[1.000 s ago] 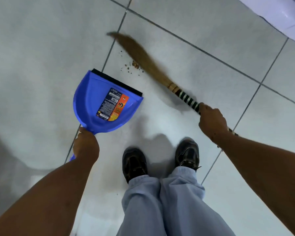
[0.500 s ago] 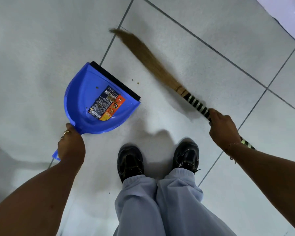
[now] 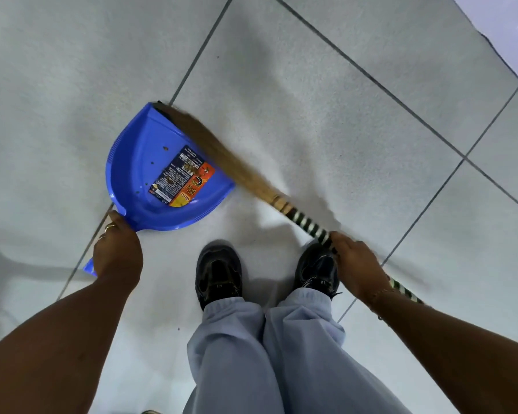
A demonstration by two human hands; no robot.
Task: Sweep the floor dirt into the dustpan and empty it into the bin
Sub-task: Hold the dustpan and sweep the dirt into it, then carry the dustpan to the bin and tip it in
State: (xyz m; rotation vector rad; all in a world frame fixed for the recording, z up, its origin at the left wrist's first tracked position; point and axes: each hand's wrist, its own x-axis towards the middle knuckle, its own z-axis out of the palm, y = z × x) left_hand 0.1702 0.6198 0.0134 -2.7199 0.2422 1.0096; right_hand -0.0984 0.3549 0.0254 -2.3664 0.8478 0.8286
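left hand [image 3: 118, 258] clenched round handle of blue dustpan [image 3: 138, 171], lip pressed to tiled floor [image 3: 326, 115] so crumbs ride in. right hand [image 3: 355, 265] grasps striped broom [image 3: 222, 156] shaft; soft straw bristles lie across lip. dirt specks [image 3: 164, 149] rest inside smooth plastic pan. bin not visible.

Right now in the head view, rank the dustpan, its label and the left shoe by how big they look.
1. Dustpan, clearly largest.
2. Label and left shoe look about alike; the shoe sits nearer the camera, so I won't rank them.
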